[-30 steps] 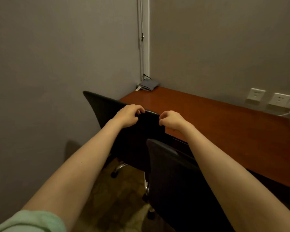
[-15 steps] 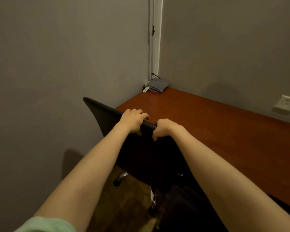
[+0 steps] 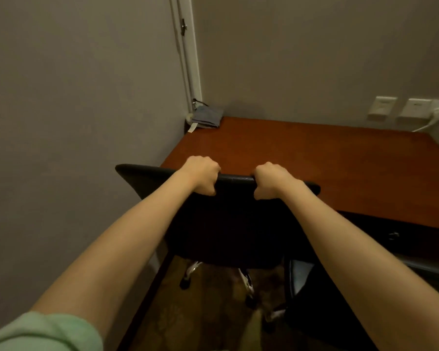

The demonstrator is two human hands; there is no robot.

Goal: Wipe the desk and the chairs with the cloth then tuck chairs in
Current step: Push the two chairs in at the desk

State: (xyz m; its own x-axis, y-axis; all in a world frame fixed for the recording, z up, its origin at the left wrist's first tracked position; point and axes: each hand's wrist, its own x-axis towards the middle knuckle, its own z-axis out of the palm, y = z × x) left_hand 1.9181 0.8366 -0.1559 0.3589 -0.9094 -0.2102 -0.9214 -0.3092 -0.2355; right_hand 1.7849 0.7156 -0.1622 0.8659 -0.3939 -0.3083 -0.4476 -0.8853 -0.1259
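A black swivel chair (image 3: 228,219) stands with its back toward me at the front left edge of the reddish-brown desk (image 3: 327,163). My left hand (image 3: 203,174) and my right hand (image 3: 270,179) both grip the top edge of the chair's backrest, fingers curled over it. A folded grey cloth (image 3: 207,117) lies in the desk's far left corner against the wall. The dark back of a second chair (image 3: 314,300) shows at the lower right, partly hidden by my right forearm.
Grey walls close in on the left and behind the desk. Wall sockets (image 3: 413,107) with a white plug and cable sit at the far right above the desk. The chair's chrome legs and castors (image 3: 249,285) stand on patterned carpet.
The chair has swung round square to the desk and sits closer to its edge. The view has shifted right, bringing the sockets back into sight. Both hands keep their grip on the backrest.
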